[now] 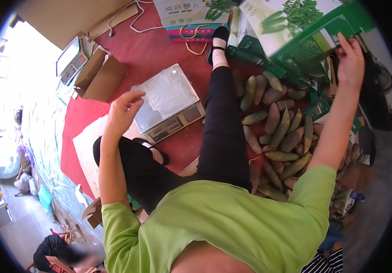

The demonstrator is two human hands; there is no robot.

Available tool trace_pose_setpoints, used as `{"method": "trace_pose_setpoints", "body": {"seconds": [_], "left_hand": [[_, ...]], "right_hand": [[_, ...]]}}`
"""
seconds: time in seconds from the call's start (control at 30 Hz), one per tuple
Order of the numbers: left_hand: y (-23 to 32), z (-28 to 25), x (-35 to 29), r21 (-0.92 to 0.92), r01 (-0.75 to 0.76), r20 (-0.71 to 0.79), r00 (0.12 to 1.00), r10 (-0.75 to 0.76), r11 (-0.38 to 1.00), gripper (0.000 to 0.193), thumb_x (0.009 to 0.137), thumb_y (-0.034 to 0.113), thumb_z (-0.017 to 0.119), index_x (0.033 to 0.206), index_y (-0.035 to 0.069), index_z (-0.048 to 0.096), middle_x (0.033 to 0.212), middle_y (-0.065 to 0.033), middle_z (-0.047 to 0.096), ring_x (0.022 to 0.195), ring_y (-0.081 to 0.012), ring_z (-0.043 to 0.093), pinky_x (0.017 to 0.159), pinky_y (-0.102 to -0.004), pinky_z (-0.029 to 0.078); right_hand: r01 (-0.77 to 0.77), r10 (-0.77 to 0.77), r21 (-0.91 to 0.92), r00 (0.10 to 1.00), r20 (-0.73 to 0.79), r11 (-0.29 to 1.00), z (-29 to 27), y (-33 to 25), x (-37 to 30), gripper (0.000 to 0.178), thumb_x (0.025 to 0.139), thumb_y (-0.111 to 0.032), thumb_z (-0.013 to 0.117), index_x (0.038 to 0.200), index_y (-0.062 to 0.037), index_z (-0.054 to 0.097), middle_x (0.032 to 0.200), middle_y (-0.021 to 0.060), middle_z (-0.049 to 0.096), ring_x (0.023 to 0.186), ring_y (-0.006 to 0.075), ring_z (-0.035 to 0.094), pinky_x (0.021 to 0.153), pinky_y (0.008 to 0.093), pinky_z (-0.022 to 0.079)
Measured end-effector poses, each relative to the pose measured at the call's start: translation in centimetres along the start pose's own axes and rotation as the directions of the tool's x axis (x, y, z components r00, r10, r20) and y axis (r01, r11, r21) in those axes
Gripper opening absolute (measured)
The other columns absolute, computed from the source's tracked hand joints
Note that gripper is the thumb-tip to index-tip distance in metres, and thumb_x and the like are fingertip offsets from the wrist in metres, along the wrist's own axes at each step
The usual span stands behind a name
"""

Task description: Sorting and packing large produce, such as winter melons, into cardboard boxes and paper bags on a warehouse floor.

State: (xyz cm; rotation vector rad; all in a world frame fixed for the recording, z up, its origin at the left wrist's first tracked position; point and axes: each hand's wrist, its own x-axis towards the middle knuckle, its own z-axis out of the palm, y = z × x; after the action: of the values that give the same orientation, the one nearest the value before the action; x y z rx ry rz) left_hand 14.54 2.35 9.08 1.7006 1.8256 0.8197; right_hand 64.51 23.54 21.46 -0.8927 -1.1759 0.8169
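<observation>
From my remote seat I see the right grip (351, 63), a bare hand, stretched to the far right, its fingers lying against the green edge of a printed green-and-white carton (300, 41). I can't tell whether the thumb pinches the board from behind or the fingers merely rest there. The carton leans at an angle beyond the root pile, and I'd guess the hand is there to steady it or set its slant.

The left grip (124, 109) is empty and loosely spread, thumb apart from the fingers, at the left edge of the digital platform scale (166, 98); whether it touches the pan is unclear to me. The scale sits on the red floor covering (141, 48) between the feet, its display on the near side, presumably so it can be read from above. Clear film covers the pan, probably to keep dirt off.

Long green and reddish roots (287, 132) lie heaped right of the right leg, likely for easy reach. An open brown cardboard box (102, 75) stands far left, beside a second scale (70, 59).
</observation>
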Motion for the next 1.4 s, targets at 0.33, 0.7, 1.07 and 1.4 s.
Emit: {"method": "trace_pose_setpoints", "body": {"seconds": [0.33, 0.7, 1.07, 1.4], "left_hand": [[-6.5, -3.2, -0.8, -0.445, 0.072, -0.387, 0.883, -0.264, 0.892, 0.02, 0.089, 0.008, 0.058, 0.107, 0.002, 0.065, 0.089, -0.0037, 0.067, 0.082, -0.0086, 0.061, 0.07, -0.0214, 0.048], [-7.7, -5.6, -3.0, -0.431, -0.016, -0.671, 0.674, -0.309, 0.902, 0.023, 0.09, 0.008, 0.058, 0.111, 0.0, 0.062, 0.089, -0.0046, 0.064, 0.083, -0.0098, 0.06, 0.07, -0.0214, 0.049], [-4.9, -5.4, -2.9, 0.383, 0.041, -0.661, 0.71, 0.243, 0.923, 0.062, 0.075, 0.014, 0.071, 0.133, 0.016, 0.048, 0.136, -0.0098, 0.044, 0.129, -0.0292, 0.036, 0.109, -0.0432, 0.025], [-1.7, -2.8, -2.3, 0.567, 0.02, -0.325, 0.924, 0.201, 0.824, 0.014, 0.074, 0.004, 0.064, 0.085, 0.011, 0.067, 0.086, -0.0047, 0.056, 0.088, -0.0242, 0.056, 0.08, -0.0376, 0.045]], "right_hand": [[0.132, -0.135, 0.029, 0.947, 0.292, 0.991, 11.2, -5.8, -7.2, 0.013, 0.085, -0.003, 0.063, 0.098, -0.0005, 0.061, 0.089, 0.001, 0.061, 0.075, 0.0075, 0.052, 0.072, 0.0204, 0.04], [0.158, -0.099, -0.026, 0.726, 0.681, 0.987, 24.9, 11.0, -18.4, 0.017, 0.077, -0.003, 0.069, 0.089, -0.0021, 0.058, 0.073, -0.0012, 0.051, 0.065, 0.0074, 0.046, 0.058, 0.0222, 0.039], [0.193, 0.017, -0.163, 0.593, 0.805, 0.968, 19.7, 20.2, -19.6, 0.018, 0.078, 0.001, 0.062, 0.096, -0.0006, 0.063, 0.091, 0.0068, 0.063, 0.089, 0.0178, 0.062, 0.077, 0.0272, 0.048], [-0.627, 0.635, -0.209, 0.597, 0.49, 0.75, 17.7, 20.7, -20.3, 0.029, 0.085, -0.013, 0.062, 0.113, -0.0086, 0.059, 0.093, -0.0001, 0.062, 0.085, 0.0096, 0.059, 0.066, 0.0256, 0.049]]}}
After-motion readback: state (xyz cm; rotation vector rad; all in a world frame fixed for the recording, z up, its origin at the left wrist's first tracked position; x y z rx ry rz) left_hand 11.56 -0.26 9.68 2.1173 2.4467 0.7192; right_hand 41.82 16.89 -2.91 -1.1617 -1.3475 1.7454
